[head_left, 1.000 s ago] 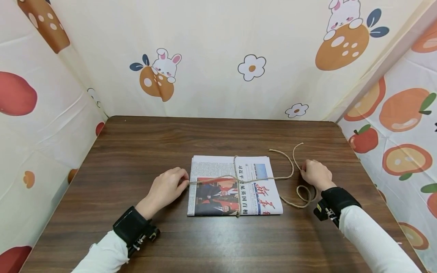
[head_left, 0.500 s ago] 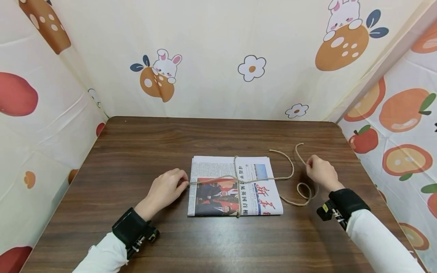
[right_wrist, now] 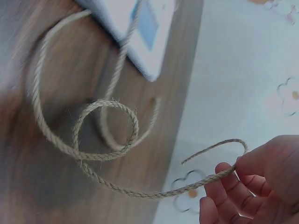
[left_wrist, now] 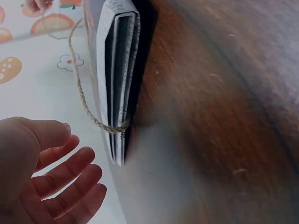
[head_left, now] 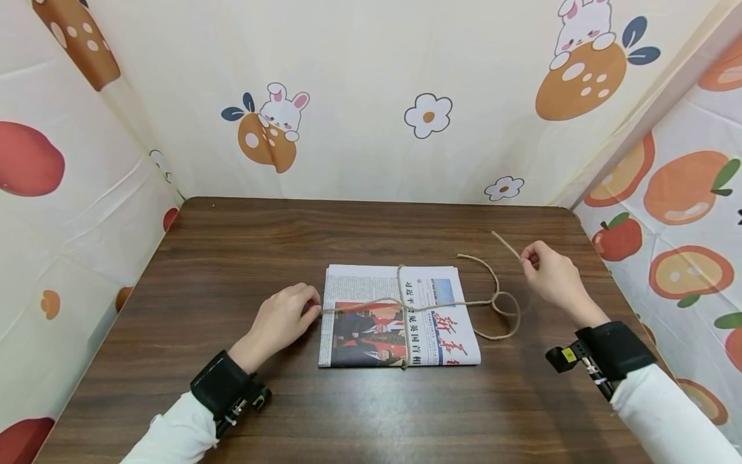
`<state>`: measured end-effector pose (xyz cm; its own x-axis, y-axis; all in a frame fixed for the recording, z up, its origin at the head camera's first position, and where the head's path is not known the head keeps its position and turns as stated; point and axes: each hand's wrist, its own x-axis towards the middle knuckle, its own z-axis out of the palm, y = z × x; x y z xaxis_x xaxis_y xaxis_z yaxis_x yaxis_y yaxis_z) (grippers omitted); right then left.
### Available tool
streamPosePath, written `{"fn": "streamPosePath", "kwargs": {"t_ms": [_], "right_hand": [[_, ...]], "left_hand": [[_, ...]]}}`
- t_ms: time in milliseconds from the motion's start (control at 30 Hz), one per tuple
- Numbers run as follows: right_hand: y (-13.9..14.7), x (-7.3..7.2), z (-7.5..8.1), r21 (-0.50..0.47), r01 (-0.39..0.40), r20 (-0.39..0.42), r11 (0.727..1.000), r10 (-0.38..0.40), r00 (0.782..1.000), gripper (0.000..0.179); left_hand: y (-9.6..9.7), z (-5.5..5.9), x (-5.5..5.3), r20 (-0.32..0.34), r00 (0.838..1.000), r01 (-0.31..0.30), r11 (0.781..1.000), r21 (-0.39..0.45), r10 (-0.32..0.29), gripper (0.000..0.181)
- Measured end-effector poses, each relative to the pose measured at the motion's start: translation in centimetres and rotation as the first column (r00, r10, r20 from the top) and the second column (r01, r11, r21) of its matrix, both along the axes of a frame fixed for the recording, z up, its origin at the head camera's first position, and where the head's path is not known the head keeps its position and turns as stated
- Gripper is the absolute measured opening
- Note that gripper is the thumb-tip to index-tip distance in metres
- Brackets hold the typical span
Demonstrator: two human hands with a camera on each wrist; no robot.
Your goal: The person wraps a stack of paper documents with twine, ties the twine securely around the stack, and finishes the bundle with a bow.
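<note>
A folded newspaper (head_left: 364,283) lies flat on the table. Twine (head_left: 452,303) crosses its top from side to side and another strand runs front to back; they meet near the middle. My right hand (head_left: 553,277), right of the paper, pinches the twine (right_wrist: 173,192) a little short of one end, and that tip sticks out past the thumb. A second loose end curls on the table behind a loop. At the paper's left edge is my left hand (head_left: 284,319). In the left wrist view its fingers (left_wrist: 70,168) are loosely bent, apart from the twine (left_wrist: 80,91) wrapping the paper's edge.
The brown wooden table (head_left: 261,238) extends around the newspaper on every side. Behind it hangs a pale curtain (head_left: 359,161) with printed rabbits and flowers. Similar printed sheets stand at left and right. Each wrist wears a black band with a small camera.
My right hand has moved back and to the right, drawing the twine along, and lifted its end. The loop beside the newspaper has shifted and changed shape. The left hand stays put.
</note>
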<state>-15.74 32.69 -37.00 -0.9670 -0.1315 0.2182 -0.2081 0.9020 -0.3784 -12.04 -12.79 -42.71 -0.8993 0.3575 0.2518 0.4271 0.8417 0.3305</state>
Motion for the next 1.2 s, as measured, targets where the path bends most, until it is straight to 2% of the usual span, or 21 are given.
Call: {"fn": "streamPosePath", "kwargs": {"t_ms": [267,500,800,900,1033,1100,1200], "right_hand": [[-2.6,0.2,2.0,0.010,-0.084,-0.091,0.996,0.085,0.992,0.004],[-5.0,0.0,3.3,0.048,-0.190,-0.143,0.981,0.195,0.970,0.005],[-7.3,-0.4,3.8,0.056,-0.312,-0.107,0.948,0.316,0.943,0.007],[-7.9,-0.7,3.4,0.070,-0.364,-0.090,0.929,0.369,0.925,0.008],[-8.7,-1.2,2.8,0.082,-0.450,-0.069,0.889,0.455,0.888,0.008],[-9.1,-1.3,2.5,0.085,-0.485,-0.059,0.871,0.490,0.870,0.007],[-9.8,-1.5,2.0,0.086,-0.514,-0.045,0.853,0.519,0.854,0.008]], "left_hand": [[0.8,0.8,-0.3,-0.041,0.999,0.028,1.000,-0.007,-0.028,0.006],[2.0,2.5,-0.9,-0.051,0.998,0.048,0.999,-0.004,-0.048,0.005],[4.2,4.9,-1.9,-0.113,0.989,0.098,0.995,0.002,-0.097,0.013],[5.2,5.6,-2.3,-0.135,0.983,0.123,0.992,0.004,-0.121,0.017],[6.5,6.2,-2.7,-0.167,0.974,0.155,0.988,-0.001,-0.153,0.023],[7.2,6.3,-2.9,-0.170,0.972,0.165,0.986,-0.011,-0.165,0.025],[8.1,6.2,-3.2,-0.165,0.969,0.181,0.983,-0.023,-0.182,0.028]]}}
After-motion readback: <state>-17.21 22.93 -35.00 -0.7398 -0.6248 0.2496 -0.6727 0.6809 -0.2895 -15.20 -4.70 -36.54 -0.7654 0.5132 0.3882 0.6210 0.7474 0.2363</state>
